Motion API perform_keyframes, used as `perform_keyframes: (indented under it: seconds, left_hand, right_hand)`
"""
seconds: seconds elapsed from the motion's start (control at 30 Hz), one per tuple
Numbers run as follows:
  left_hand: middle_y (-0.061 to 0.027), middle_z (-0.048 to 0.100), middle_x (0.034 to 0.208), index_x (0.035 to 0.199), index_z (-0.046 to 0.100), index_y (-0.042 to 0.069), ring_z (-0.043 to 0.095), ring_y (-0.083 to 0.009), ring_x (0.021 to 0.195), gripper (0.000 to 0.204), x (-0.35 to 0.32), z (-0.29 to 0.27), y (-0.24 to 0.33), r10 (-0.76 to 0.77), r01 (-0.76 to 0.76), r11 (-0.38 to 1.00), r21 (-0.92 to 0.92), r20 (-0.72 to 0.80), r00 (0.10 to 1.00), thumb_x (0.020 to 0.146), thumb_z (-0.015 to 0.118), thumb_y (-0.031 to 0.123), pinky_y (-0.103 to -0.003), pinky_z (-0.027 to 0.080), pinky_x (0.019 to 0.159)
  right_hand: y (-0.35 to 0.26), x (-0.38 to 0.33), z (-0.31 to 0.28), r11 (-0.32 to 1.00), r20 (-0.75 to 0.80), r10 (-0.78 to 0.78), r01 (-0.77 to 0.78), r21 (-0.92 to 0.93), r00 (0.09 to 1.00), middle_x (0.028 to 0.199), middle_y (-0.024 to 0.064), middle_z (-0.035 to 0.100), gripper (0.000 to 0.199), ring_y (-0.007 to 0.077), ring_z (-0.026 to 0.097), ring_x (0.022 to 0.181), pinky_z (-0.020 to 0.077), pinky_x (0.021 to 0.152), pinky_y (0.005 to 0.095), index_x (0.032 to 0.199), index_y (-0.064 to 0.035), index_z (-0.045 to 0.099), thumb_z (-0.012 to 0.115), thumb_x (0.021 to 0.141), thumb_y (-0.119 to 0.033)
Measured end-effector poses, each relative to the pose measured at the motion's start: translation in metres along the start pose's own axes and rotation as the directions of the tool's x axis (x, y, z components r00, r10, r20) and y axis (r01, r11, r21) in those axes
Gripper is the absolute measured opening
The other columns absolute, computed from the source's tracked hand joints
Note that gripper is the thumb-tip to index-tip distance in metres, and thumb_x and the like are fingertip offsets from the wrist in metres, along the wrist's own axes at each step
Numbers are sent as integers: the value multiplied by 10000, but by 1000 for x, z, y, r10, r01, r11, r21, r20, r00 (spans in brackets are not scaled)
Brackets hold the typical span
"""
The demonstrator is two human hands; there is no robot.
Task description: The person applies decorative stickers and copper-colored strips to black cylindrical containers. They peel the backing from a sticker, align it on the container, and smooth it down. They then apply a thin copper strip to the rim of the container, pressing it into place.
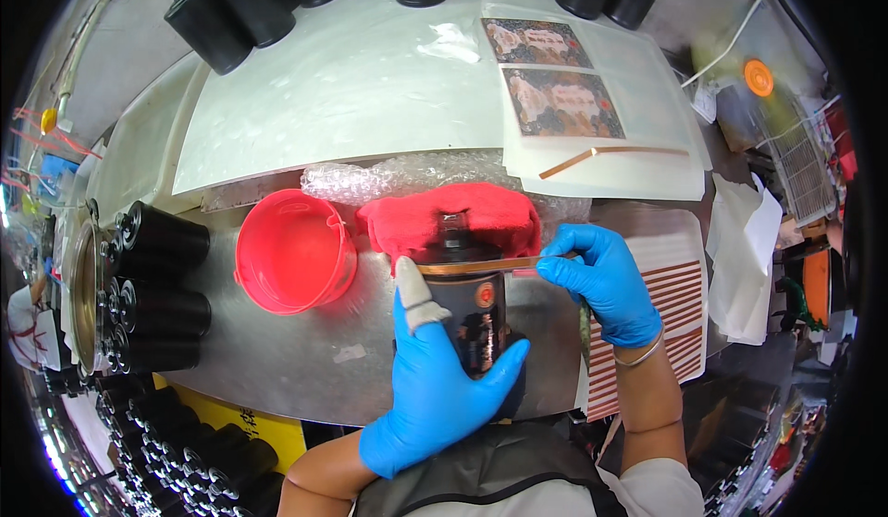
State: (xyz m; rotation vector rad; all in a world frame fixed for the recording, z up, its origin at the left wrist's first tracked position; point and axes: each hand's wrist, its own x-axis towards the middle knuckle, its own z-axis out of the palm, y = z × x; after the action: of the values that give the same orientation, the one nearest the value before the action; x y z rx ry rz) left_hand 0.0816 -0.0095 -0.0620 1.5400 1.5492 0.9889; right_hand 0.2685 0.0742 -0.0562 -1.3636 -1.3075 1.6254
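Observation:
A black bottle [474, 318] with a patterned label lies on the metal table [305, 360], its neck resting on a red cloth [425, 216]. My left hand [435, 378], in a blue glove with a white-taped forefinger, grips the bottle's body from the left. My right hand [606, 281], also blue-gloved, pinches the right end of a thin copper-coloured strip [476, 265] stretched across the bottle's shoulder. The left forefinger presses the strip's left end onto the bottle.
A red plastic bowl [294, 252] sits left of the cloth, with bubble wrap [407, 177] behind. Black bottles lie stacked at left [162, 281] and along the far edge [240, 8]. Label sheets [560, 101], a loose copper strip [610, 153] and a striped strip sheet [684, 304] lie to the right.

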Motion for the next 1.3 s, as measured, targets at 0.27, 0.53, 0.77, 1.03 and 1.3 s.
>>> perform_keyframes:
  seconds: [0.27, 0.53, 0.77, 1.03, 1.3]
  left_hand:
    - [-215, 383, 1263, 1414, -42, -16, 506, -279, 1124, 1031, 9, -2, -23, -120, 185, 830, -526, 154, 981, 723, 720, 58, -357, 469, 894]
    - [-376, 153, 1404, 1385, 320, -5, 411, -482, 1197, 685, 3, -8, 2, 59, -64, 979, 194, 36, 998, 789, 637, 109, -411, 427, 922]
    - [-239, 311, 1364, 1447, -82, 53, 479, -262, 1151, 1041, 3, 12, -5, 42, -37, 953, -300, 11, 999, 731, 673, 2, -366, 432, 935]
    - [-226, 399, 1297, 1443, 85, 3, 472, -316, 1172, 901, 4, -4, -26, -16, 47, 965, -257, 119, 993, 765, 671, 97, -404, 417, 963]
    - [-445, 104, 1355, 1407, 313, 69, 410, -535, 1107, 688, 7, 21, -7, 255, -191, 930, 314, -175, 951, 778, 581, 146, -439, 366, 974]
  right_hand:
    - [9, 5, 17, 981, -13, -81, 82, 176, 997, 847, 58, 675, 97, 94, 609, 787, 489, 726, 228, 862, -10, 668, 684, 803, -85]
    - [10, 0, 20, 976, -52, -34, 44, 212, 998, 848, 60, 671, 92, 97, 607, 797, 489, 736, 235, 867, -11, 664, 679, 805, -78]
    - [6, -1, 21, 977, -48, -69, 77, 201, 996, 874, 64, 670, 93, 98, 610, 813, 491, 746, 234, 889, -16, 659, 667, 816, -74]
    - [7, 12, 38, 989, -47, -112, 115, 88, 993, 759, 3, 608, 134, 54, 503, 686, 416, 634, 206, 829, -21, 660, 690, 799, -148]
    - [49, 20, 23, 965, -180, -206, 230, 125, 962, 610, -45, 480, 131, 16, 360, 436, 245, 389, 177, 812, -68, 581, 623, 861, -182]
